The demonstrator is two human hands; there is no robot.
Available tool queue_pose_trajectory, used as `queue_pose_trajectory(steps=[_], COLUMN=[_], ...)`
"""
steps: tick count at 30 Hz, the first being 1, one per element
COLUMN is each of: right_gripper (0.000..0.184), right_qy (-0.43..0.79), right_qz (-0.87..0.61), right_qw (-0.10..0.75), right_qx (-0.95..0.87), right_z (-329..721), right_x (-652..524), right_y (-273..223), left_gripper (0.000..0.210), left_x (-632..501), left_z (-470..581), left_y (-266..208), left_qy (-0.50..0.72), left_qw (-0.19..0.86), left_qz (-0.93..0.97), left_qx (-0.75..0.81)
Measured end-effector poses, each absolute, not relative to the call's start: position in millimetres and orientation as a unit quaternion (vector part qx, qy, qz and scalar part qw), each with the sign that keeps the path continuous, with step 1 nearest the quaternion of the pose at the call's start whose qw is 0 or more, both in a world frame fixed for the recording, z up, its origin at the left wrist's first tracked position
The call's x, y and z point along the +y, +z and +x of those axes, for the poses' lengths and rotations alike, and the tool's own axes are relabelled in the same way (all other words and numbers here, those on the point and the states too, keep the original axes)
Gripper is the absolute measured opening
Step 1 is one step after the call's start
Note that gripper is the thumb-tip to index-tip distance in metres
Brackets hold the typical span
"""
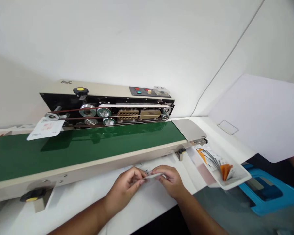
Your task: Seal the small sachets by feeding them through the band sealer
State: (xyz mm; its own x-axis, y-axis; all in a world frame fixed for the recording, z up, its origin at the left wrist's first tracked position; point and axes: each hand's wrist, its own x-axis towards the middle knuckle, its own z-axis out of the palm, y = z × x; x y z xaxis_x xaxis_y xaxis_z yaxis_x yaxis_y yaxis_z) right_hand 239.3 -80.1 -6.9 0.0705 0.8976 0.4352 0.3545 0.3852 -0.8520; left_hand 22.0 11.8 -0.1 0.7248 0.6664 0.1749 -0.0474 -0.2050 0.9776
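Observation:
Between both hands, in front of the machine, I hold a small flat whitish packet [152, 176], seen nearly edge-on. My left hand [126, 185] pinches its left end with thumb and fingers. Its right end is gripped by my right hand [171, 183], which covers part of it. Beyond them stands a band sealer [107, 89] with pulleys, brown belts and a green conveyor belt [117, 137]. A white printed packet [47, 128] sticks out at the sealer's left end, over the conveyor.
To the right, a white bin [245, 178] holds upright orange and white packets [224, 171]. A blue stool [281, 199] stands beside it, below a large white panel [259, 120]. Part of another person shows at the right edge. A black knob [33, 195] juts out from the conveyor's front.

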Motion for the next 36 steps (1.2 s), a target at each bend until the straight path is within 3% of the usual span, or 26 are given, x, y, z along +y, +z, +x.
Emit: queue_pose_trajectory(steps=[4, 8, 13, 17, 21, 23, 26, 28, 32, 36], right_gripper=[0.021, 0.029, 0.022, 0.021, 0.029, 0.034, 0.027, 0.02, 0.034, 0.035], right_qy=[0.247, 0.117, 0.179, 0.238, 0.219, 0.104, -0.141, -0.168, -0.123, -0.084], right_qz=[-0.557, -0.573, -0.634, -0.656, -0.681, -0.695, -0.646, -0.569, -0.439, -0.42], right_qw=[0.622, 0.717, 0.67, 0.61, 0.579, 0.586, 0.59, 0.574, 0.487, 0.488], right_qx=[-0.493, -0.379, -0.343, -0.375, -0.39, -0.403, -0.464, -0.564, -0.745, -0.76], right_z=[280, 342, 384, 379, 362, 345, 308, 280, 240, 231], right_x=[-68, -35, 11, 37, 42, 31, 2, -20, -48, -51], right_y=[38, 99, 128, 124, 125, 122, 103, 80, 32, 10], left_gripper=[0.007, 0.006, 0.006, 0.006, 0.012, 0.03, 0.069, 0.079, 0.069, 0.046], left_x=[11, 14, 16, 17, 16, 15, 14, 15, 17, 17], left_z=[19, 18, 19, 19, 17, 17, 17, 17, 18, 20], left_y=[0, 1, -3, -4, -1, -2, -9, -15, -19, -17], left_qy=[0.285, 0.298, 0.319, 0.323, 0.292, 0.256, 0.18, 0.137, 0.138, 0.192], left_qw=[0.546, 0.513, 0.483, 0.442, 0.373, 0.335, 0.282, 0.26, 0.219, 0.148], left_qz=[0.766, 0.782, 0.797, 0.822, 0.865, 0.888, 0.917, 0.93, 0.944, 0.957], left_qx=[0.184, 0.19, 0.175, 0.155, 0.165, 0.184, 0.216, 0.219, 0.203, 0.161])
